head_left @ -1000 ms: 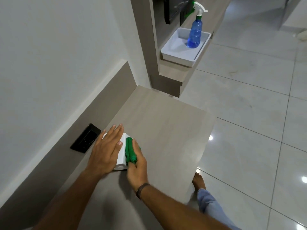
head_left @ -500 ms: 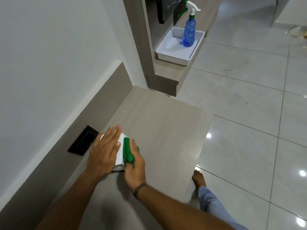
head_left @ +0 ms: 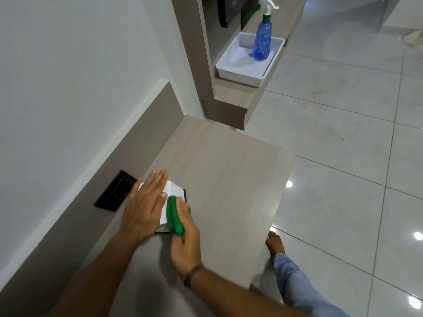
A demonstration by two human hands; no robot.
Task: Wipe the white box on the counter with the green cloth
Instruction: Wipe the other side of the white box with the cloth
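Note:
A small white box [head_left: 174, 190] sits on the pale wood counter [head_left: 224, 179] close to the back panel. My left hand [head_left: 144, 207] lies flat on top of the box, fingers together and stretched out, covering most of it. My right hand [head_left: 185, 234] is closed around a rolled green cloth [head_left: 173, 216] and presses it against the box's right side. A dark edge shows at the box's right corner.
A black wall socket [head_left: 115, 191] sits in the back panel left of the box. On a higher shelf stands a white tray [head_left: 235, 62] holding a blue spray bottle [head_left: 262, 40]. The counter's right edge drops to a glossy tiled floor [head_left: 343, 156], where my bare foot [head_left: 275, 244] stands.
My right hand has slid the green cloth back toward me along the box's right side, uncovering the box's far corner. My left hand stays flat on top.

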